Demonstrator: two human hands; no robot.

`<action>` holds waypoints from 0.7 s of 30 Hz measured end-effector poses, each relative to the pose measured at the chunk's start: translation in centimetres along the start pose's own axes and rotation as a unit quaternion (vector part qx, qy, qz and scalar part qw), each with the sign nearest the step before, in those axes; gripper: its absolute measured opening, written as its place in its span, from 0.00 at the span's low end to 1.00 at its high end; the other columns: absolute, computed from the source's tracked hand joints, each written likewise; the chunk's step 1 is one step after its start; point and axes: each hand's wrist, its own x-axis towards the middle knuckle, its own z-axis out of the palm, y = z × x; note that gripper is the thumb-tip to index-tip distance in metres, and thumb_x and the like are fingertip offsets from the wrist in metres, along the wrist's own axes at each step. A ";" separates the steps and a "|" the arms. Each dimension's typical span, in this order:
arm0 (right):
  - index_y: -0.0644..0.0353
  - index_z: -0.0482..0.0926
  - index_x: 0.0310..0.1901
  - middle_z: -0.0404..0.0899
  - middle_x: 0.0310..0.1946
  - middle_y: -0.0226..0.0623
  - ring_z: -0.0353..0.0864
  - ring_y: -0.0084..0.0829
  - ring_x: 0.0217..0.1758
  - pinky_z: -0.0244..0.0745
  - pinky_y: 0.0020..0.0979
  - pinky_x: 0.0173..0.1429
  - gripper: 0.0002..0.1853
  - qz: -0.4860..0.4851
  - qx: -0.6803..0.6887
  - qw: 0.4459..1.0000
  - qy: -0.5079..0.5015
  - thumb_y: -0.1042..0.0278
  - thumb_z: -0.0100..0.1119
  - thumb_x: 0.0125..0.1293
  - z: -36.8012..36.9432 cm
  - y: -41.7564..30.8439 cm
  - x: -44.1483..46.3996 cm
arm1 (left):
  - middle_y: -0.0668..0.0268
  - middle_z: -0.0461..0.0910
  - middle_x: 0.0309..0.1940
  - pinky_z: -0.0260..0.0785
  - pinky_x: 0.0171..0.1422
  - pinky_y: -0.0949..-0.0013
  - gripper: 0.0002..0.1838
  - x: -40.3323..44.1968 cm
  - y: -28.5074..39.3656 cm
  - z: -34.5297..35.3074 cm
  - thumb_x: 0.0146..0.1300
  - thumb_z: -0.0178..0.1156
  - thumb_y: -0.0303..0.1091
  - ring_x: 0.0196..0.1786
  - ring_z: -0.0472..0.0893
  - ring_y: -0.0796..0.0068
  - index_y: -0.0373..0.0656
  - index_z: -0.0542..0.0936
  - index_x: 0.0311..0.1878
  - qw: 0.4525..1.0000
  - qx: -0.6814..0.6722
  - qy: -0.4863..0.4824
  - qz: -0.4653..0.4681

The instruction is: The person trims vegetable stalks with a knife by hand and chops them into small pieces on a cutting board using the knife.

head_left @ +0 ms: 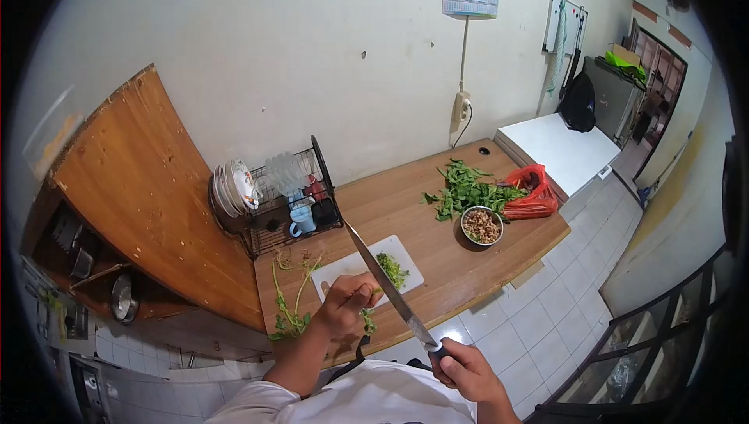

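Note:
My right hand [466,373] is closed round the dark handle of a large kitchen knife [394,291], its long blade slanting up and left over the cutting board. My left hand [349,305] is closed above the near left part of the white cutting board [409,256]. Green stems seem to be pinched in it, with a few leaves [368,320] showing just below; the fingers hide most of them. Chopped greens [392,269] lie in a pile on the board, partly behind the blade. Left of the board, loose leafy stems [287,311] with roots rest on the wooden table [374,209].
A dish rack [269,238] with plates, glasses and a blue mug [301,221] stands at the back left. To the right are leafy greens [464,188], a red plastic bag [534,198] and a metal bowl [482,227] of brown pieces. A wooden panel [156,205] rises at left.

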 end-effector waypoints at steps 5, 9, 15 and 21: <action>0.62 0.71 0.38 0.67 0.22 0.25 0.60 0.16 0.21 0.56 0.23 0.25 0.21 -0.004 -0.030 1.000 0.003 0.50 0.49 0.80 0.9 0.1 0.6 | 0.67 0.71 0.25 0.60 0.33 0.70 0.27 -0.7 0.8 -1.4 0.80 0.46 0.51 0.27 0.68 0.76 0.38 0.72 0.29 0.999 0.032 -0.014 0.028; 0.62 0.71 0.37 0.66 0.22 0.24 0.61 0.16 0.22 0.56 0.22 0.26 0.21 -0.010 -0.036 0.999 0.004 0.50 0.50 0.79 1.5 -0.6 1.4 | 0.66 0.72 0.24 0.60 0.31 0.68 0.28 -0.8 0.7 -2.8 0.80 0.46 0.51 0.26 0.68 0.75 0.37 0.72 0.29 0.995 0.075 -0.015 0.069; 0.61 0.70 0.38 0.65 0.23 0.25 0.60 0.16 0.23 0.56 0.22 0.25 0.18 -0.003 -0.044 0.999 -0.007 0.53 0.49 0.80 1.9 -0.3 3.6 | 0.66 0.75 0.26 0.66 0.35 0.71 0.21 -0.6 1.1 -4.9 0.80 0.50 0.44 0.29 0.72 0.77 0.35 0.78 0.36 0.998 0.038 0.001 0.055; 0.59 0.69 0.39 0.65 0.23 0.25 0.60 0.16 0.22 0.54 0.22 0.23 0.17 0.044 0.007 0.999 -0.026 0.53 0.48 0.81 3.0 -0.9 5.6 | 0.66 0.79 0.29 0.69 0.39 0.73 0.20 -1.1 1.5 -6.9 0.80 0.51 0.44 0.31 0.74 0.79 0.35 0.79 0.41 0.996 0.058 0.040 0.062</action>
